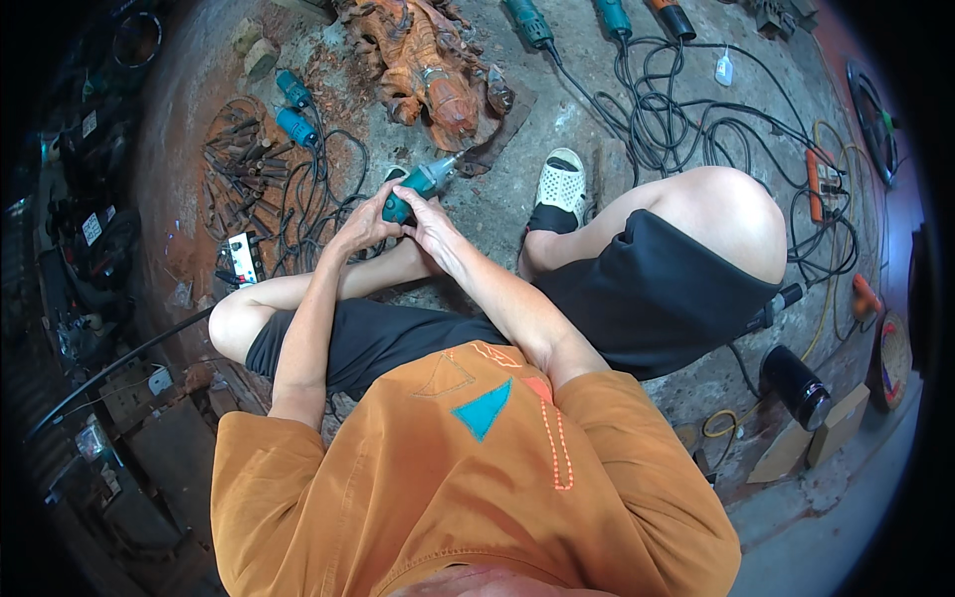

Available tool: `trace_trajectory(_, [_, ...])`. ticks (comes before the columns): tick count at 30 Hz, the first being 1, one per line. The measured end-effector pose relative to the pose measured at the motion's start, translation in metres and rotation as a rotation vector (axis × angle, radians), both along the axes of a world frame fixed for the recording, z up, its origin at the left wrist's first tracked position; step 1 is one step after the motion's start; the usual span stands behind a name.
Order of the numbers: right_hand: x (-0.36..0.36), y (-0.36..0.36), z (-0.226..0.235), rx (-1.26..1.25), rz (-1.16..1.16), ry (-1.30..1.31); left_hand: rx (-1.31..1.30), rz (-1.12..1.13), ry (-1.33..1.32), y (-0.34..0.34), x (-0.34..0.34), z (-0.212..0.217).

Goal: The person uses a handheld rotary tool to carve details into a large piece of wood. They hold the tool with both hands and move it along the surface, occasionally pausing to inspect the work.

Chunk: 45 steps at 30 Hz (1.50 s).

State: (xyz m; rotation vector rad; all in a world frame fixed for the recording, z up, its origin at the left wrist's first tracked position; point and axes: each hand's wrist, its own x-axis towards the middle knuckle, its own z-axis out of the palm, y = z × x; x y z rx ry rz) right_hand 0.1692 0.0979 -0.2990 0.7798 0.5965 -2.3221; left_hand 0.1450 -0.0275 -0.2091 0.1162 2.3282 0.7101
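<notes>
Both hands meet around a teal die grinder (430, 179) with a silver nose. My left hand (368, 224) is closed about its rear end, and my right hand (431, 223) grips the body from the right side. The tool's tip points up and right, close to the near end of a reddish-brown wood carving (453, 104) lying on the floor. Whether the tip touches the wood, I cannot tell. A dark flat piece (502, 134) lies beside the carving's near end.
Several dark rods (244, 164) lie in a round heap at left, near two teal power tools (295, 126) and a white power strip (242, 259). Tangled black cords (662, 119) spread at right. My shoe (562, 184) stands right of the grinder. A black cylinder (794, 386) lies far right.
</notes>
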Motion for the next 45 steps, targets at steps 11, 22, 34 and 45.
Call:
trace_trajectory(11, [0.005,-0.005,0.000,-0.024,-0.039,0.027,-0.002,-0.016,0.033,-0.005,-0.002,0.000])
trace_trajectory(22, [-0.020,-0.009,-0.001,0.047,0.077,0.061,0.117,0.121,0.080,-0.012,-0.005,-0.006])
trace_trajectory(34, [-0.018,-0.011,-0.002,0.028,0.091,0.073,0.054,0.061,0.160,-0.028,-0.002,-0.025])
trace_trajectory(45, [-0.011,-0.012,-0.009,-0.015,0.065,0.047,0.014,0.066,0.053,-0.016,-0.002,-0.009])
